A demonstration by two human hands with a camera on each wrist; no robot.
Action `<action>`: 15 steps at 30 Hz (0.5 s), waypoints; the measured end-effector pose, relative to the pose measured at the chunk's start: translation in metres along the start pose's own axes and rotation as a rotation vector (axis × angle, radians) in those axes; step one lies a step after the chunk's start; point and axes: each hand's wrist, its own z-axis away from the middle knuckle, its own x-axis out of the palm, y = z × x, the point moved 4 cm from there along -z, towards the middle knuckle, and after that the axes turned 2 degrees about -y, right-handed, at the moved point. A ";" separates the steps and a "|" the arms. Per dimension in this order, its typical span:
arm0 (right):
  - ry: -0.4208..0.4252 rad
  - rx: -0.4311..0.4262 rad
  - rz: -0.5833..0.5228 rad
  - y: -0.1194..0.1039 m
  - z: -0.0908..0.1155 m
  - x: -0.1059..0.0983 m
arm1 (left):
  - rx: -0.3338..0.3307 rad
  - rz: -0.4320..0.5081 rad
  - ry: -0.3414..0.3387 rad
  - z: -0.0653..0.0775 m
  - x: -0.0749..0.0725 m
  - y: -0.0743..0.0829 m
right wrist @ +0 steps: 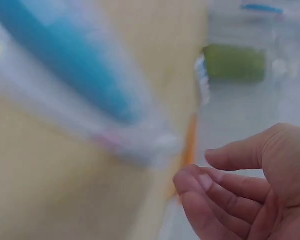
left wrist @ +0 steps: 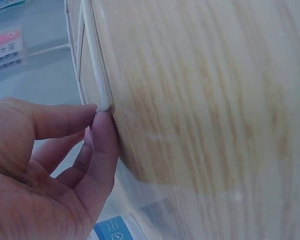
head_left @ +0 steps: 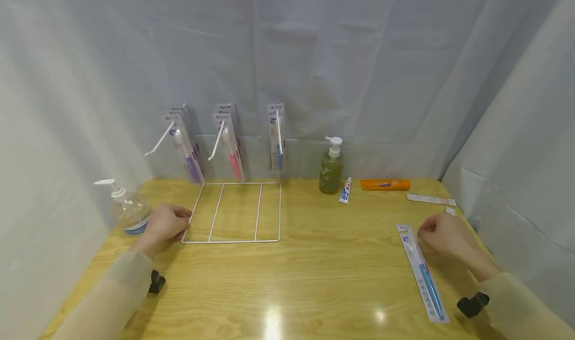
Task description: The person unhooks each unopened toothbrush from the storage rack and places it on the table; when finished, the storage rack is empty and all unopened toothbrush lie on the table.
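Thumb and fingertips of my left hand (head_left: pixel 167 222) pinch the front left corner of the white wire display rack (head_left: pixel 231 241), clearest in the left wrist view. Packaged toothbrushes in purple (head_left: pixel 190 165), pink (head_left: pixel 233 163) and blue (head_left: pixel 278 155) hang from the rack's hooks. At the right, my right hand (head_left: pixel 446 234) is beside the upper end of another packaged blue toothbrush (head_left: pixel 424 275). The right wrist view shows its fingers loosely bent, with a gap between thumb and forefinger and nothing held. That toothbrush pack (right wrist: pixel 75 65) looks blurred there, apart from the fingers.
A clear pump bottle (head_left: pixel 130 210) stands just left of my left hand. Along the back are a green pump bottle (head_left: pixel 331 172), a small toothpaste tube (head_left: pixel 345 190), an orange tube (head_left: pixel 385 184) and a slim white pack (head_left: pixel 431 199). Grey curtains (head_left: pixel 359 80) surround the table.
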 end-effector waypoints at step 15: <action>0.178 -0.487 -0.322 -0.236 -0.113 -0.010 | -0.021 0.072 -0.013 0.004 0.000 0.002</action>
